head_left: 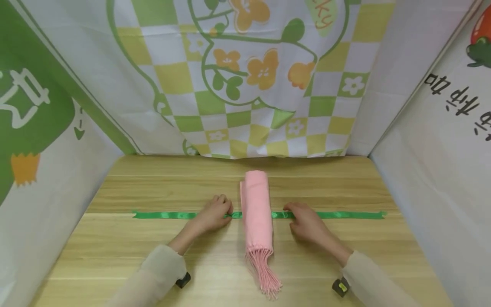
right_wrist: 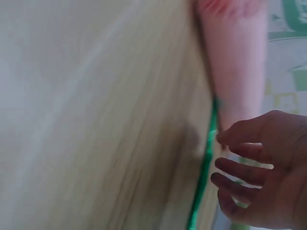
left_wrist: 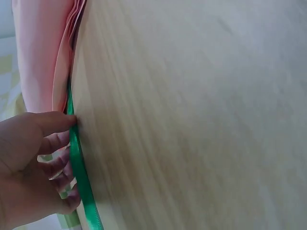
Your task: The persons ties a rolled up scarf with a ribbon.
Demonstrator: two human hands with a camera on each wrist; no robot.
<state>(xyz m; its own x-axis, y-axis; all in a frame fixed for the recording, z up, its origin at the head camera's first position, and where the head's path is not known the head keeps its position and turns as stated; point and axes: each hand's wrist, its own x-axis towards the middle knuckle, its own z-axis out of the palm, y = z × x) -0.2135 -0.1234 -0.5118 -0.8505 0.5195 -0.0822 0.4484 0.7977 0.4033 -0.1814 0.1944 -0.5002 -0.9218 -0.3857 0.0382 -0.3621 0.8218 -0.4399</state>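
Note:
A rolled pink scarf [head_left: 258, 213] lies lengthwise on the table, its fringe [head_left: 268, 277] spread toward the person. Beneath it a green ribbon [head_left: 165, 215] runs crosswise, with both ends on the wood. Left of the roll, the left hand [head_left: 215, 213] pinches the ribbon, which narrows at the fingertips; the left wrist view has the thumb and a finger at the ribbon [left_wrist: 82, 177]. To the right of the roll, the right hand [head_left: 308, 224] is beside the ribbon. In the right wrist view its loosely bent fingers [right_wrist: 240, 170] stand apart from the ribbon [right_wrist: 206, 167] and hold nothing.
The wooden table [head_left: 161, 256] reaches back to a hanging cloth [head_left: 264, 119] with checks and flowers. Printed white and green side panels [head_left: 433, 162] stand left and right. A small dark device [head_left: 340, 287] sits at each sleeve cuff.

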